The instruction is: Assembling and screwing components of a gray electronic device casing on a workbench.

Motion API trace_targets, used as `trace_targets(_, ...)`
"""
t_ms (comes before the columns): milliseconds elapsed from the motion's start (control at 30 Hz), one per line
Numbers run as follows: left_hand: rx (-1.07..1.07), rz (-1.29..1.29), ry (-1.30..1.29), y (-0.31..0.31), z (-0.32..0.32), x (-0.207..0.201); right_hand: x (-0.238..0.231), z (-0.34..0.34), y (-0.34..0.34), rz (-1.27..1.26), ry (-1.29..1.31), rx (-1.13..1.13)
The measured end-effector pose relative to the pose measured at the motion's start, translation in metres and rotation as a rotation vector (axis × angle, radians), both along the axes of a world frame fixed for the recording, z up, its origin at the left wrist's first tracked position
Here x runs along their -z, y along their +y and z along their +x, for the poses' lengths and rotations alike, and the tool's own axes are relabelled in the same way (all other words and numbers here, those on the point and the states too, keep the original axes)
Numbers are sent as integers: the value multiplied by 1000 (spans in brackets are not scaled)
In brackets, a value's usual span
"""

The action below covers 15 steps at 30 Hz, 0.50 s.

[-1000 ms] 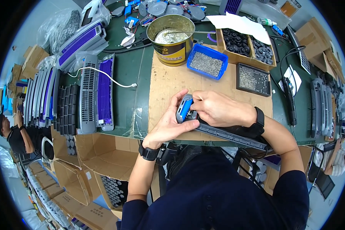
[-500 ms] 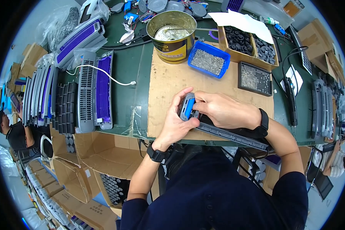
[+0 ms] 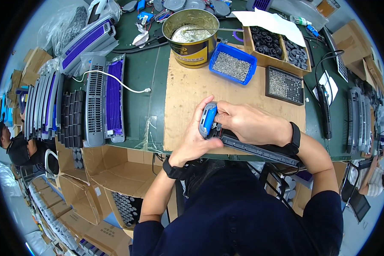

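A long dark grey plastic housing (image 3: 260,150) slants over the front edge of the cardboard mat. At its upper left end sits a blue battery pack (image 3: 208,119) inside a grey rim. My left hand (image 3: 194,138) wraps round that end from the left, its thumb stretched across below the blue pack. Just right of the pack, my right hand (image 3: 254,123) reaches in with thumb and fingers bent together. Whatever lies between those fingertips is hidden. A small reddish wire shows below them, and the right palm covers part of the housing.
Beyond the cardboard mat (image 3: 183,89) stand a metal can (image 3: 194,53), a blue tray of screws (image 3: 217,77), a black screw holder (image 3: 269,91) and a box of black parts (image 3: 260,59). An electric screwdriver (image 3: 325,115) lies right. Purple-grey panels (image 3: 96,106) stand left.
The housing's blue end has turned slightly, so more of its grey outer rim shows. My left thumb has straightened a little away from the pack. The right hand stays close to the same spot.
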<state>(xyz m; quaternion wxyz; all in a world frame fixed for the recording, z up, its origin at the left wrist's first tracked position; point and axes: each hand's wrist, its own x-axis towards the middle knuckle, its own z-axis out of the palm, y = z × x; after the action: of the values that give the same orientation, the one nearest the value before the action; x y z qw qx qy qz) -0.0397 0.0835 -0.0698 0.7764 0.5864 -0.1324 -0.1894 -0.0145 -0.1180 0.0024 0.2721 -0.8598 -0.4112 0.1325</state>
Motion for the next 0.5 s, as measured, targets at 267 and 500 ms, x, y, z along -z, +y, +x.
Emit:
trace_targets(267, 59, 377, -327, 9, 5, 8, -1, -13, 7, -50, -33, 67)
trace_targets(500, 32, 479, -407, 9, 3, 4, -5, -12, 7, -148, -18, 47)
